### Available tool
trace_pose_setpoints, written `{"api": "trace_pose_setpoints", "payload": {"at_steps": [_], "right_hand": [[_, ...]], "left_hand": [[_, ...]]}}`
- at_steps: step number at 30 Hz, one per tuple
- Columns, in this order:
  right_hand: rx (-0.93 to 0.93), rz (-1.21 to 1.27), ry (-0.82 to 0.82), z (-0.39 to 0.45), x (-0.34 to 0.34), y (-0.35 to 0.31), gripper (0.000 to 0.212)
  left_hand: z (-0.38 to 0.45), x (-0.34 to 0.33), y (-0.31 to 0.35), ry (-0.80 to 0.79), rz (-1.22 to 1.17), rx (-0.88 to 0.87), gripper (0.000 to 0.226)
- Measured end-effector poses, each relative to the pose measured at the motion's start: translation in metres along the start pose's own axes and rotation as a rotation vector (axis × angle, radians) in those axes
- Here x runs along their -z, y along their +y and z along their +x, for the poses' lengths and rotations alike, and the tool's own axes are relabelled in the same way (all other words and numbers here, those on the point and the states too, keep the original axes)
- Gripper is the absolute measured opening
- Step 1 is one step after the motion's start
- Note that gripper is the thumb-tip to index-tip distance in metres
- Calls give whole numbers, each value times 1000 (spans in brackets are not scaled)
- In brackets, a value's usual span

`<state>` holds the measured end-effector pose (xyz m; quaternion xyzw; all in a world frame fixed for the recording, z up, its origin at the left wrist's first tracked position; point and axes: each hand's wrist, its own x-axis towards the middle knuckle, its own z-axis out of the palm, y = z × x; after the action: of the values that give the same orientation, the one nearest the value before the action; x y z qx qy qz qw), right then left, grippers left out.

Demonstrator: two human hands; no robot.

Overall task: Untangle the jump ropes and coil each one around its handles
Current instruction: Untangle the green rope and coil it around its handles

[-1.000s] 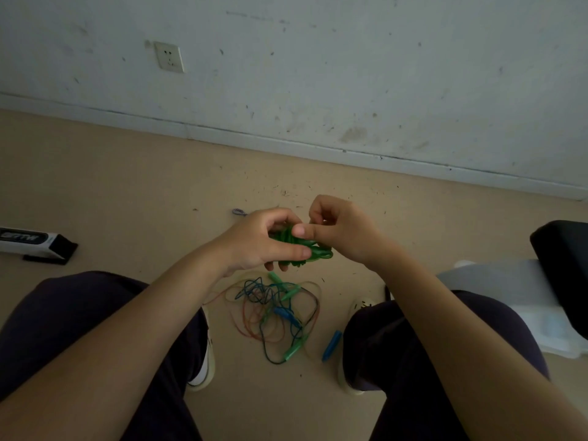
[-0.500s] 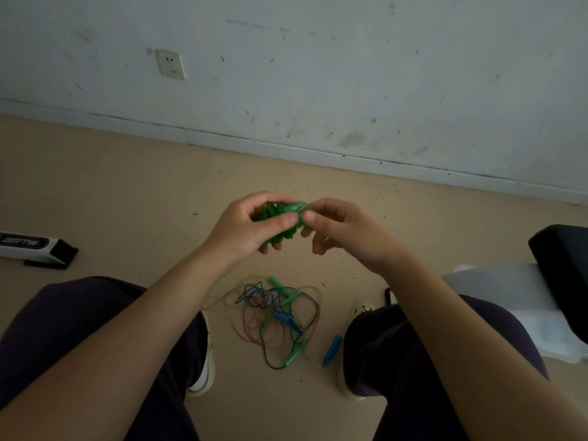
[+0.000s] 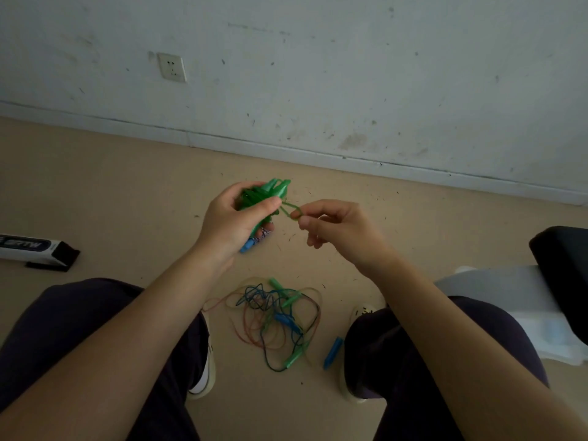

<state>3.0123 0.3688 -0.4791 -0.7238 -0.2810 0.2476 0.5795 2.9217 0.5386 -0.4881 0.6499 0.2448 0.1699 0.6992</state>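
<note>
My left hand (image 3: 232,221) grips a green jump rope bundle (image 3: 264,194), its cord wound around two green handles that point up and right. My right hand (image 3: 337,227) pinches a short loop of the green cord (image 3: 291,211) that sticks out of the bundle to the right. Below the left hand, a blue handled rope (image 3: 251,245) shows on the floor, mostly hidden by the hand. On the floor between my feet lies a tangle of ropes (image 3: 276,323), with orange, blue, dark and green cords and green and blue handles.
A loose blue handle (image 3: 332,353) lies by my right shoe (image 3: 358,316). A black and white box (image 3: 35,249) sits on the floor at the left. A black object (image 3: 563,268) over a white bag (image 3: 521,300) is at the right. The wall has a socket (image 3: 171,66).
Both hands rose with the green bundle. My right hand moved away to the right, drawing out a loop of green cord. The bundle's handles now point up.
</note>
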Motion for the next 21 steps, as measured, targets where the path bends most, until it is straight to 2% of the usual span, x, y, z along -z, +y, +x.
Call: {"api": "trace_pose_setpoints", "payload": {"at_steps": [5,11,16,21], "right_hand": [[-61,144,83,1,2,0,5],[-123,465,114,1,14,-4,14],[-172,402,139,3,13,-5,23],[-305,357,-25,1,18,-4,18]], "left_hand": [[-2,-1,2,-75,83,-13,31],[-6,1,3,-260,107,-10,35],[-7,1,1,-289,179,-43,38],[-5,6,3,-263,272,-93,40]]}}
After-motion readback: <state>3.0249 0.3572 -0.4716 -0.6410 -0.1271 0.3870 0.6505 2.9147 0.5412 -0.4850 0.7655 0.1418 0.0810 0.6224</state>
